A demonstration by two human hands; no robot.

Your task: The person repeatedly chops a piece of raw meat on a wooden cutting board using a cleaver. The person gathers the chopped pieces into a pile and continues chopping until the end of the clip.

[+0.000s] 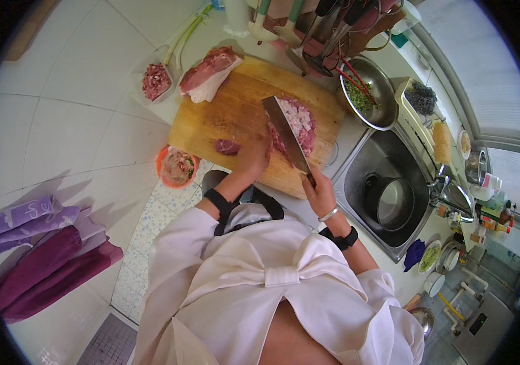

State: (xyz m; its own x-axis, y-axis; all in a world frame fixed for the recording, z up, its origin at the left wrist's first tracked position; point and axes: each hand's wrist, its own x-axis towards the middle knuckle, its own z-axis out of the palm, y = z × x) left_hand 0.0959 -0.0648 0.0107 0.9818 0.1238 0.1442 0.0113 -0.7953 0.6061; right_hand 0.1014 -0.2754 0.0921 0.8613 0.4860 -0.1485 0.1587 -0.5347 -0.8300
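Note:
My right hand (318, 188) grips the handle of a cleaver (287, 132), its broad blade slanting across a pile of diced pork (299, 121). Pink and whitish cubes lie to the right of the blade, with more meat along its left side. My left hand (254, 157), blurred, is low over the wooden cutting board (232, 114) just left of the blade; its fingertips are too indistinct to show whether they hold meat. Beside that hand sits a small dark piece of meat (227, 147). A large slab of raw pork (209, 75) rests on the board's far left corner.
At left are a plastic container of cut meat (156, 83), scallions (187, 36) and an orange bowl of meat (177, 168). A steel bowl of chopped greens (367, 98) with red chopsticks stands right of the board, near a sink (360, 182) holding a pot (390, 203). Utensils hang beyond the board.

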